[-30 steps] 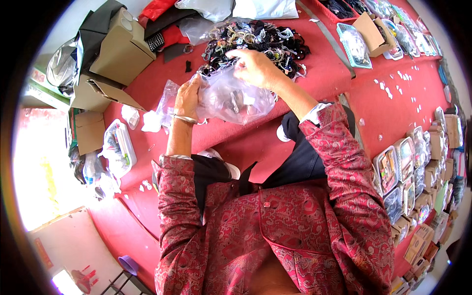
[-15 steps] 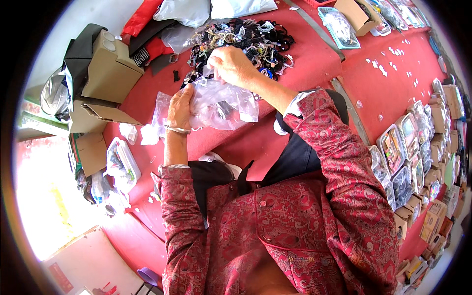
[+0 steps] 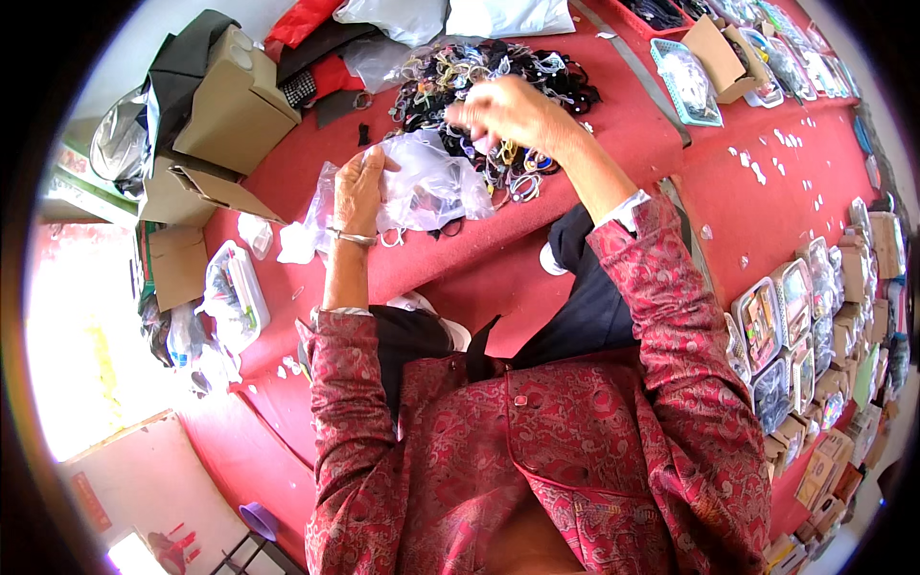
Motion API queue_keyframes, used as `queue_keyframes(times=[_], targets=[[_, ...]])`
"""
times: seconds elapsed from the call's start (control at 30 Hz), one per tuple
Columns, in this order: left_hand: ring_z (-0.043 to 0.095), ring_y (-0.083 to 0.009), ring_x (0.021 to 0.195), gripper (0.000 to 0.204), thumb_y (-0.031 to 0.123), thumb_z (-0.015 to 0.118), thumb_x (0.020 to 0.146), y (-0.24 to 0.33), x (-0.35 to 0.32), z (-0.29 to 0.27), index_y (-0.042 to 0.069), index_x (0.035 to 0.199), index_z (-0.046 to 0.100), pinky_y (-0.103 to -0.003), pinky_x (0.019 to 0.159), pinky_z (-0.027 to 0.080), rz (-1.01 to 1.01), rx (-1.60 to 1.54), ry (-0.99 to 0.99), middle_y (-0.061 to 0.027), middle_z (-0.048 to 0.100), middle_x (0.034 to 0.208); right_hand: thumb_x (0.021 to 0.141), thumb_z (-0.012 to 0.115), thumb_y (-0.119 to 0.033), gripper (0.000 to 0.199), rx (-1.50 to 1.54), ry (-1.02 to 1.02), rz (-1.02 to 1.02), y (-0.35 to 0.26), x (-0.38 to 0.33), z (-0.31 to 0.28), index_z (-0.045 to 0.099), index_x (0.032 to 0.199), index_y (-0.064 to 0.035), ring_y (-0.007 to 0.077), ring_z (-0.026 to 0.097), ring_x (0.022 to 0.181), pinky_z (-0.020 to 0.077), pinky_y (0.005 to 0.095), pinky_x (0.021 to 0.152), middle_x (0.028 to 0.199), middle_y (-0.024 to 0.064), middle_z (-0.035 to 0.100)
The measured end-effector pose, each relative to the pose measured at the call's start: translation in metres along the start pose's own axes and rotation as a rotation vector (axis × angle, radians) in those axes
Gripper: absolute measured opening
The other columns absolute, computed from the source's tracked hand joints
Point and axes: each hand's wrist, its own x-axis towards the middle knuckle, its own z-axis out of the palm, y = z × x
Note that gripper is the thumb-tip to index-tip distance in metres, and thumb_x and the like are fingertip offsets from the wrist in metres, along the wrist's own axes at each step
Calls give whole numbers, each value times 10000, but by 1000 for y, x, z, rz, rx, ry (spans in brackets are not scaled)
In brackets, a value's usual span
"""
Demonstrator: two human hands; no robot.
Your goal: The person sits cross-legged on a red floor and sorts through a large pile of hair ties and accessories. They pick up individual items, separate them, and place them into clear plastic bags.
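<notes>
A clear plastic bag [image 3: 436, 182] lies at the near edge of a big tangled pile of hair ties [image 3: 436, 88], mostly black with pale and coloured ones among them. My left hand [image 3: 359, 192], a bangle on its wrist, has its fingers closed on the left part of the bag. Dark things show faintly through the plastic, too unclear to name. Above the pile, just past the bag, hovers my right hand [image 3: 517, 115]. Its fingers are bent and smeared by motion, so whether they hold anything is not visible. A few loose loops [image 3: 393, 237] stick out below the bag.
Cardboard boxes [image 3: 235, 105] and a white basket [image 3: 251, 297] of packets stand to the left. White plastic bags [image 3: 508, 16] lie behind the pile. At right, rows of filled trays [image 3: 759, 326] and a light-blue basket [image 3: 685, 86] sit on the red covering [image 3: 738, 211], with white scraps about.
My right hand has drawn away from the bag's mouth, to the right and over the pile. My left hand still grips the bag, which has sagged flatter. The whole view has shifted slightly.
</notes>
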Motion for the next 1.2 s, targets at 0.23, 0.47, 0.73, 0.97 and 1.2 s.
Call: queue_keyframes(times=[0.23, 0.47, 0.73, 0.97, 1.2], targets=[[325, -22, 452, 385, 330, 474, 905, 8, -6, 9, 37, 691, 602, -200, 427, 247, 0, 38, -36, 64, 395, 499, 658, 757, -293, 762, -307, 363, -712, 36, 25, 59, 388, 1255, 1, 125, 523, 589, 422, 229, 475, 957, 112, 579], [326, -9, 474, 340, 307, 475, 908, 11, -13, 2, 48, 723, 596, -189, 435, 241, -7, -83, -106, 75, 406, 521, 790, 623, -160, 142, 508, 145, 155, 23, 24, 28, 601, 835, -27, 53, 419, 445, 339, 204, 381, 612, 1, 511], [328, -10, 481, 326, 294, 492, 904, 3, -10, -4, 49, 720, 602, -189, 438, 243, 5, -112, -96, 70, 444, 548, 828, 559, -434, 414, 465, -272, 103, 0, 4, 35, 612, 912, -32, 49, 460, 464, 364, 175, 402, 726, 20, 582], [303, -8, 475, 325, 274, 482, 909, 4, -12, -5, 53, 695, 585, -193, 433, 224, 10, -9, -106, 85, 402, 530, 799, 610, -164, 143, 397, -56, 36, 7, 10, 31, 608, 783, -23, 40, 453, 459, 347, 177, 381, 614, -14, 523], [315, -16, 507, 335, 299, 480, 908, -9, -8, -17, 51, 708, 584, -196, 464, 242, -17, 18, -78, 74, 407, 566, 767, 594, -158, 176, 305, 378, 46, 17, 17, 5, 619, 799, 13, 84, 534, 499, 384, 210, 388, 614, 45, 557]])
